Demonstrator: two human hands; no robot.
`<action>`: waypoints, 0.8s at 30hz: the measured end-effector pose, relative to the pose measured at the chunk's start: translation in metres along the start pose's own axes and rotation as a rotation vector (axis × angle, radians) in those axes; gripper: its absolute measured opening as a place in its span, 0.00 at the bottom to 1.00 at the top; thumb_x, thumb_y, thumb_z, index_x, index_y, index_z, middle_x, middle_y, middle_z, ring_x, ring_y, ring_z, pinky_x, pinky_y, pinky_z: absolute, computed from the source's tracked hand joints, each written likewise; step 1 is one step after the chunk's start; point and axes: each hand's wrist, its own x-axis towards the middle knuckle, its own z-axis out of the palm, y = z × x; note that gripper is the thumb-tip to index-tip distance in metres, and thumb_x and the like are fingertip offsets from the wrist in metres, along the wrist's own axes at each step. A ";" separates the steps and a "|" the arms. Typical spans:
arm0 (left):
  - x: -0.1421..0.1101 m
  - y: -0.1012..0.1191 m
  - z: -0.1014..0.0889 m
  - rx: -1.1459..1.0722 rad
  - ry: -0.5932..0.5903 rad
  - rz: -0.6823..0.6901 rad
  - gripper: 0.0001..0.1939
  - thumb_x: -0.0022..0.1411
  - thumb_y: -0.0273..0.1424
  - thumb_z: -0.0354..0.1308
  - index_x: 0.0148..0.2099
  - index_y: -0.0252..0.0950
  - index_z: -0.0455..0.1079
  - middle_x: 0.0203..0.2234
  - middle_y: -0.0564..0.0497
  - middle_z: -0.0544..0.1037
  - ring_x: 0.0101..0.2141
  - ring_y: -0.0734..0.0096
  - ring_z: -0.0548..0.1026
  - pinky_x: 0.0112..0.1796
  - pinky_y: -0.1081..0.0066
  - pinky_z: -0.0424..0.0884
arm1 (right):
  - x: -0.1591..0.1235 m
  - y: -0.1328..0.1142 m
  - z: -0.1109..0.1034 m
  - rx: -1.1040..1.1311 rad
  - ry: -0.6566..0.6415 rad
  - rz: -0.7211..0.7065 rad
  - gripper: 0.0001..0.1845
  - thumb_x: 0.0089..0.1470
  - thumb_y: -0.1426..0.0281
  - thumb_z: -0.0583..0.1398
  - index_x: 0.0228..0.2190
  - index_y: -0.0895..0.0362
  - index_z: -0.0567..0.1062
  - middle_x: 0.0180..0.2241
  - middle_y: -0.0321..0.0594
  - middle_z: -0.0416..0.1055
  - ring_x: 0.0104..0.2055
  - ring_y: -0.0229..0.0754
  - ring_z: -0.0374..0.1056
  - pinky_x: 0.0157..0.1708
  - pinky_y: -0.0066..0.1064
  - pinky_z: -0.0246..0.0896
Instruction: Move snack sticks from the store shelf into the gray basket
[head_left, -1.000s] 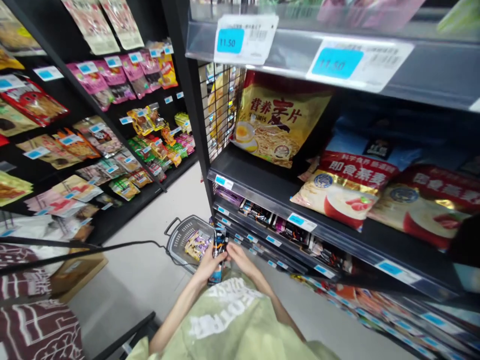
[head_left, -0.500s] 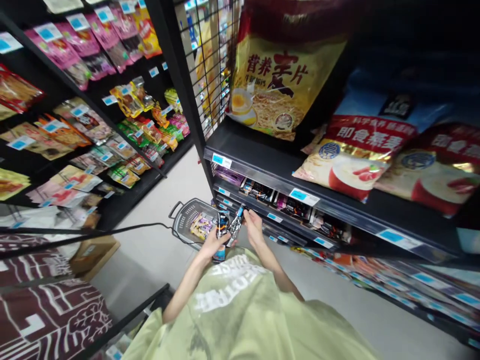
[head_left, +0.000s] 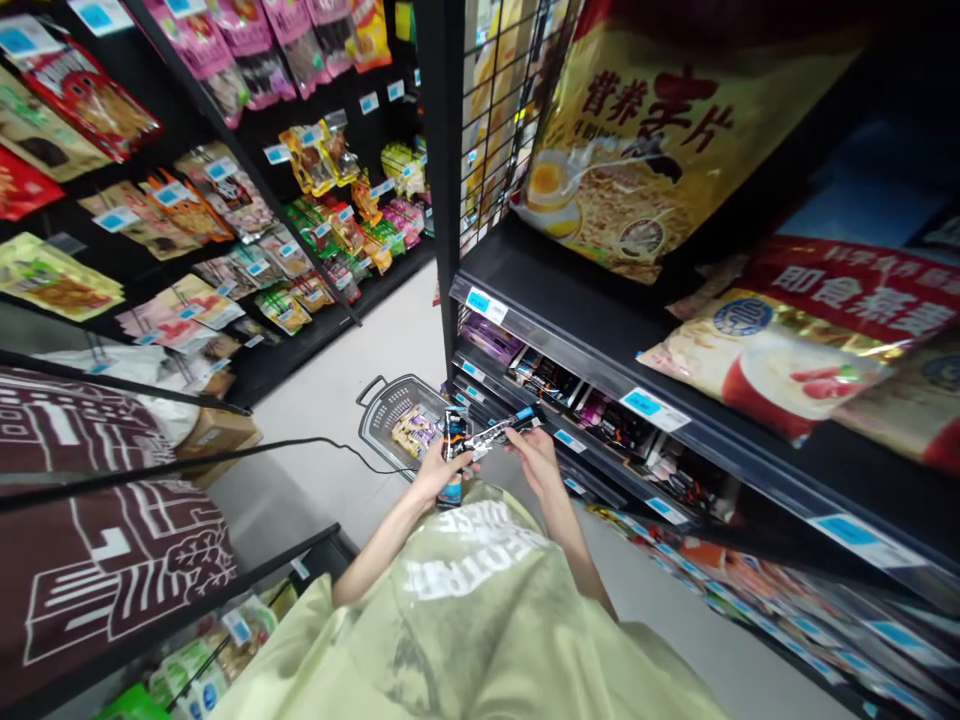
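In front of my shirt, my left hand (head_left: 439, 470) is closed on a black-and-blue snack packet (head_left: 452, 488). A second slim packet (head_left: 496, 433), silvery and black with a blue end, stretches between both hands. My right hand (head_left: 534, 455) pinches this second one near its blue end. The exact contents of both packets are too small to read. Below and beyond my hands is a grey shopping basket (head_left: 375, 428) on the floor, with a yellow-and-purple snack pack (head_left: 415, 430) inside.
To the right stands a black shelf (head_left: 555, 300) with a large oatmeal bag (head_left: 630, 180) and boxes of small packets beneath. Hanging snacks fill the rack (head_left: 247, 170) on the left. A black cord (head_left: 300, 443) crosses from the left. A cardboard box (head_left: 217, 440) sits on the floor.
The view has shifted left. The silvery packet has turned from steep to nearly level between my hands, and my right hand is farther from my left.
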 end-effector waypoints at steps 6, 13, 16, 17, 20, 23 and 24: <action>0.010 -0.005 -0.007 -0.202 0.155 -0.027 0.22 0.49 0.34 0.75 0.44 0.35 0.71 0.37 0.45 0.82 0.35 0.64 0.82 0.27 0.74 0.77 | -0.013 -0.007 0.021 -0.123 -0.011 -0.233 0.18 0.43 0.62 0.73 0.35 0.56 0.79 0.36 0.43 0.81 0.37 0.46 0.76 0.37 0.37 0.73; 0.014 0.013 -0.010 -0.534 0.089 -0.053 0.19 0.53 0.29 0.72 0.46 0.37 0.71 0.35 0.49 0.81 0.32 0.70 0.81 0.36 0.70 0.81 | -0.019 -0.013 0.027 -0.344 -0.482 -0.594 0.08 0.52 0.59 0.69 0.31 0.49 0.83 0.38 0.45 0.82 0.49 0.55 0.74 0.51 0.51 0.68; 0.013 0.019 -0.011 -0.505 0.094 -0.042 0.16 0.53 0.29 0.72 0.42 0.35 0.72 0.28 0.50 0.80 0.25 0.72 0.78 0.30 0.72 0.79 | -0.015 -0.003 0.027 -0.448 -0.605 -0.622 0.12 0.55 0.55 0.66 0.30 0.49 0.84 0.38 0.45 0.82 0.52 0.55 0.72 0.53 0.53 0.66; 0.013 0.021 -0.011 -0.477 0.104 -0.031 0.17 0.51 0.29 0.73 0.42 0.34 0.72 0.28 0.50 0.80 0.24 0.72 0.78 0.29 0.72 0.79 | -0.014 0.000 0.028 -0.481 -0.618 -0.628 0.13 0.56 0.54 0.65 0.30 0.48 0.84 0.40 0.45 0.82 0.53 0.55 0.71 0.54 0.54 0.65; 0.012 0.024 -0.010 -0.405 0.164 0.022 0.22 0.46 0.27 0.75 0.43 0.33 0.72 0.33 0.48 0.82 0.27 0.69 0.80 0.30 0.70 0.79 | -0.013 0.007 0.030 -0.505 -0.553 -0.621 0.13 0.59 0.55 0.63 0.34 0.47 0.85 0.47 0.43 0.80 0.57 0.54 0.69 0.57 0.54 0.62; 0.010 0.028 -0.006 -0.346 0.243 0.094 0.25 0.43 0.29 0.76 0.44 0.34 0.72 0.35 0.48 0.82 0.29 0.68 0.80 0.31 0.69 0.79 | -0.012 0.010 0.033 -0.358 -0.287 -0.451 0.17 0.62 0.53 0.59 0.44 0.47 0.82 0.52 0.43 0.77 0.52 0.51 0.73 0.50 0.48 0.70; 0.009 0.029 -0.005 -0.322 0.269 0.124 0.25 0.43 0.30 0.77 0.44 0.35 0.72 0.36 0.48 0.82 0.29 0.68 0.80 0.32 0.68 0.79 | -0.012 0.010 0.033 -0.293 -0.228 -0.339 0.19 0.62 0.52 0.58 0.47 0.47 0.80 0.51 0.44 0.77 0.49 0.50 0.75 0.44 0.44 0.73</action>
